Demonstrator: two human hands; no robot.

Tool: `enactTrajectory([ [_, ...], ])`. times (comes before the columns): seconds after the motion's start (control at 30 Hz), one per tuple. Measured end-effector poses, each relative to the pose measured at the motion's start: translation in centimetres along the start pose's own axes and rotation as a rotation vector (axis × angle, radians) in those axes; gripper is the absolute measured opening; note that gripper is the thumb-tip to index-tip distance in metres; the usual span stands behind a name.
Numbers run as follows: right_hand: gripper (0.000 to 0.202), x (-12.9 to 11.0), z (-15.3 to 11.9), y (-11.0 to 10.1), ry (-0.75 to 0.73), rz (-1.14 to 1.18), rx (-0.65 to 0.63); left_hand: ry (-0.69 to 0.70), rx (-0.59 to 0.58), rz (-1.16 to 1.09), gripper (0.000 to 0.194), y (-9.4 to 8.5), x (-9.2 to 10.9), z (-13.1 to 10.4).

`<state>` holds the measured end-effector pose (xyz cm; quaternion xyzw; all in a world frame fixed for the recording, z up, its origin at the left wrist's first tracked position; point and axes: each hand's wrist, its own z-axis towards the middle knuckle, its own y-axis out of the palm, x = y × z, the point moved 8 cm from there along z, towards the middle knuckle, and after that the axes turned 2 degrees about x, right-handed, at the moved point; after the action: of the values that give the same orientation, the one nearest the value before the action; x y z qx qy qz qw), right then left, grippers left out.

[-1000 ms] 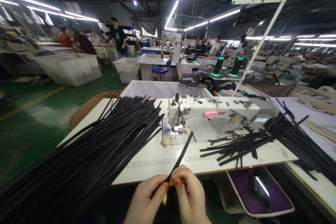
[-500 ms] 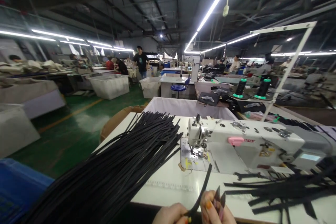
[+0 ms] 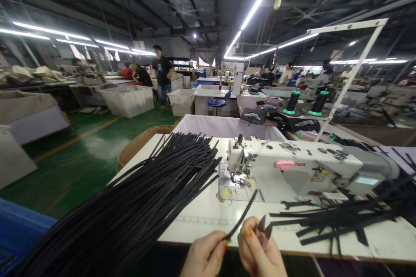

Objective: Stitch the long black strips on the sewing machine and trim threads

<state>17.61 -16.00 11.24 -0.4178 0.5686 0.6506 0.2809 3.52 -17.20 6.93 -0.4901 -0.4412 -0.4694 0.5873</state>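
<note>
My left hand point(image 3: 204, 254), at the bottom centre, pinches a black strip point(image 3: 243, 214) whose free end points up and right toward the sewing machine point(image 3: 292, 166). Just to its right, my right hand point(image 3: 260, 249) is closed round small snips point(image 3: 264, 228), their two pointed blades apart and facing up. The two hands are close together at the table's front edge. A large bundle of long black strips point(image 3: 156, 181) lies left of the machine and hangs over the front edge. Shorter black strips point(image 3: 328, 218) are spread on the table to the right.
A wrench point(image 3: 297, 203) lies in front of the machine. Behind it are a white-lined bin point(image 3: 224, 125) and two black thread cones point(image 3: 292, 103). A blue container point(image 3: 22, 233) is at the lower left. A person in dark clothes point(image 3: 163, 71) stands in the aisle; others are farther back.
Both hands and the strip show slightly more to the left, and more of the hands is visible. The whole view has shifted, and the standing person appears farther left and larger.
</note>
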Motion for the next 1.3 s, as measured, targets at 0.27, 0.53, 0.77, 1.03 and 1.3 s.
enactTrajectory([
  [0.27,0.012,-8.6,-0.6,-2.4,-0.418,-0.406,0.180,-0.325,0.155,-0.290,0.054,-3.8,-2.7,-0.2],
  [0.53,0.019,-1.6,0.2,1.1,-0.591,-1.178,-0.019,-0.247,-0.009,-0.332,0.042,-1.7,2.2,-0.6],
  [0.77,0.021,-3.0,-0.6,2.8,-0.768,-1.310,-0.027,-0.153,-0.033,-0.161,0.039,-1.8,2.8,-0.6],
  [1.03,0.027,-2.8,-1.2,3.1,-0.799,-1.318,-0.076,-0.143,-0.076,-0.136,0.039,-1.6,2.7,-0.7],
  [1.3,0.024,-3.3,-1.2,3.0,-0.814,-1.302,-0.049,-0.145,-0.075,-0.134,0.041,-1.6,2.5,-0.8],
])
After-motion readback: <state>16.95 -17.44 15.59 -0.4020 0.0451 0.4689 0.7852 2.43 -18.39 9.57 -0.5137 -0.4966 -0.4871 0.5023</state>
